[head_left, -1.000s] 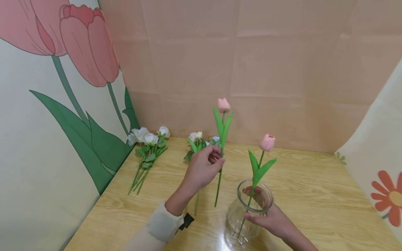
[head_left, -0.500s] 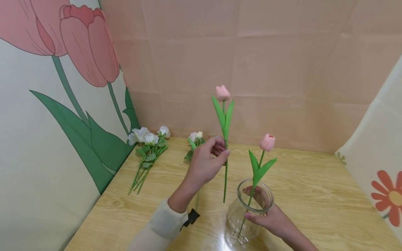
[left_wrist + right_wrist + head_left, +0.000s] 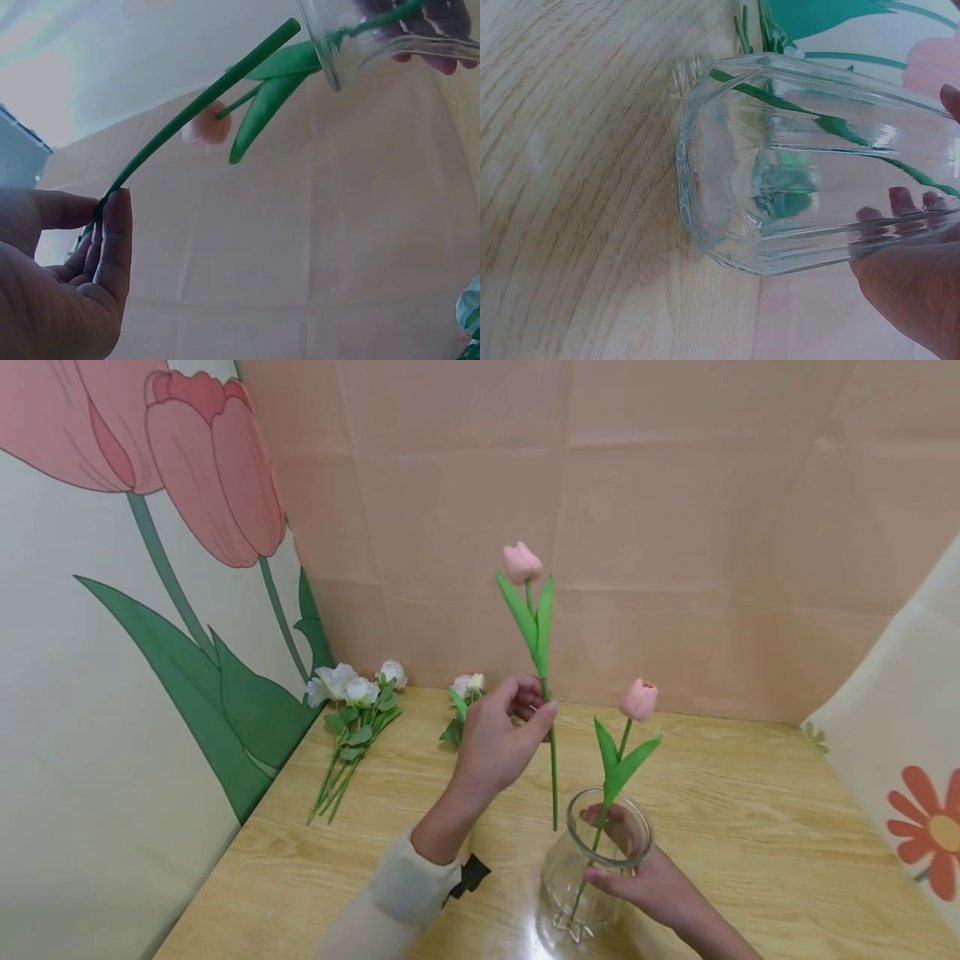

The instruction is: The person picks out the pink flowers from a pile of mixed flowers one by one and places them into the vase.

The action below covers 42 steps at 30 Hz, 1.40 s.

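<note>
In the head view, my left hand (image 3: 495, 743) pinches the stem of a pink tulip (image 3: 544, 627) between thumb and fingers. The tulip stands nearly upright in the air, with its stem's lower end (image 3: 555, 818) above and left of the vase mouth. A clear glass vase (image 3: 557, 881) stands on the table, and my right hand (image 3: 656, 889) grips it just below the rim. Another pink tulip (image 3: 617, 772) leans inside the vase, its bloom above the rim. In the right wrist view, its green stem (image 3: 840, 129) shows through the faceted glass (image 3: 780, 247).
White flowers (image 3: 358, 693) with green stems lie at the back left of the wooden table (image 3: 750, 827). Pale blooms (image 3: 467, 685) lie behind my left hand, partly hidden. A black clip-like piece (image 3: 471, 875) sits at my left cuff. Printed cloths hang around the table.
My left hand has risen and moved right with its tulip, bringing the stem end closer to the vase mouth. My right hand, the vase and the tulip in it have stayed put.
</note>
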### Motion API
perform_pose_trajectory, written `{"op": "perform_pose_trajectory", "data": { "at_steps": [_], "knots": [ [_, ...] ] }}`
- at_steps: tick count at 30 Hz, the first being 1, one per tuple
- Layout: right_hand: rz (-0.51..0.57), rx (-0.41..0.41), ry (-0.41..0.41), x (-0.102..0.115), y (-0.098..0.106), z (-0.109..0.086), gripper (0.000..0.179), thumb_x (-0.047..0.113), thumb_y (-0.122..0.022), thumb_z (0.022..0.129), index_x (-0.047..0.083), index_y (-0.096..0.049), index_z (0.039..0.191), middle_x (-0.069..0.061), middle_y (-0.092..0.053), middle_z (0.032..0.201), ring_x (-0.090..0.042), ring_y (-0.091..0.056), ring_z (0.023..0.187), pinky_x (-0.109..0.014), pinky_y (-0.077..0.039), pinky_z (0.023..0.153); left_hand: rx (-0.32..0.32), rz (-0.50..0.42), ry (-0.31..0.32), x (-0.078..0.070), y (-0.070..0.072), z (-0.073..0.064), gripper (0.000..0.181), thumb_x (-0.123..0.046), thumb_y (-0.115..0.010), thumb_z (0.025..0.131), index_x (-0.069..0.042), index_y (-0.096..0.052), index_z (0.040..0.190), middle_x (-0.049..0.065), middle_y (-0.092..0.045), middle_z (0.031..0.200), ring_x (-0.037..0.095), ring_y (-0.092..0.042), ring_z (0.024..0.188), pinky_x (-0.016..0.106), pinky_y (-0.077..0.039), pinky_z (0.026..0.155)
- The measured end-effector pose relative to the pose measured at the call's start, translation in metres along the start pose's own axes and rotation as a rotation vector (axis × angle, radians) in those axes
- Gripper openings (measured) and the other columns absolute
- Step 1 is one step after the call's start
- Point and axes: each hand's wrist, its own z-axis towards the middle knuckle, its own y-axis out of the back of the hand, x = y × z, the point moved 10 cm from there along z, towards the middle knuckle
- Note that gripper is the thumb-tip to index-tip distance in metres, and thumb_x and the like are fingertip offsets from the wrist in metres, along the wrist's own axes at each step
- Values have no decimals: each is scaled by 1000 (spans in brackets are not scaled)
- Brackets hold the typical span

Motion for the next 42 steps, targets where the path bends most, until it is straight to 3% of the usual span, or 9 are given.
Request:
{"op": "perform_pose_trajectory", "data": {
  "at_steps": [6,12,19,26,29,33,35,40,42],
  "knots": [
    [-17,0,0,1,0,0,70,5,-79,85,6,-40,143,-18,-56,140,6,-41,132,-76,-34,97,-23,-29,-23,-4,-4,2,13,-11,-70,95,-3,-66,105,7,-70,92,12,-65,78,24,-57,65],
    [-13,11,-21,-1,0,0,69,5,-78,86,4,-38,143,-19,-53,141,-31,-43,138,-79,-33,97,-35,-48,-41,-8,-8,3,13,-10,-71,94,-2,-66,104,9,-70,92,14,-66,77,23,-58,66],
    [14,8,-42,-7,0,1,70,5,-78,86,4,-38,143,-18,-53,142,8,-38,132,-80,-30,99,-39,-59,-40,-7,-12,5,14,-10,-71,94,-3,-66,105,8,-70,93,12,-66,78,23,-58,65],
    [-6,12,-20,-4,0,2,69,5,-78,86,5,-39,143,-18,-54,140,8,-38,132,-73,-36,99,-20,-50,-37,-3,-18,3,13,-12,-70,95,-6,-66,106,4,-70,93,7,-64,78,22,-57,64],
    [-29,10,-21,-4,1,1,69,5,-79,85,8,-40,143,-15,-55,140,9,-39,131,-61,-40,102,-2,-38,-37,-2,-22,2,14,-13,-70,96,-6,-66,107,3,-69,93,6,-64,79,22,-56,65],
    [-32,15,-25,-4,0,1,69,5,-78,86,8,-40,143,-14,-55,140,-13,-44,138,-62,-40,102,23,-24,-44,-1,-27,-1,13,-12,-70,96,-6,-66,107,2,-69,93,7,-63,81,21,-56,66],
    [-22,15,-31,-5,0,1,70,6,-78,86,8,-39,144,-15,-55,140,-14,-45,138,-67,-39,101,32,-16,-54,-1,-29,-3,13,-11,-70,95,-7,-66,106,2,-69,93,7,-63,81,20,-56,66],
    [2,14,-38,-6,0,1,69,5,-78,86,8,-39,144,-16,-55,139,9,-40,130,-70,-38,99,49,6,-79,0,-35,-6,12,-11,-70,95,-8,-66,106,1,-68,92,4,-63,81,17,-56,66],
    [12,15,-37,-7,0,1,69,4,-78,86,7,-39,144,-17,-55,139,10,-40,130,-70,-37,99,60,9,-85,1,-37,-8,13,-12,-70,95,-7,-67,107,1,-68,92,4,-63,82,17,-56,66]
  ]
}}
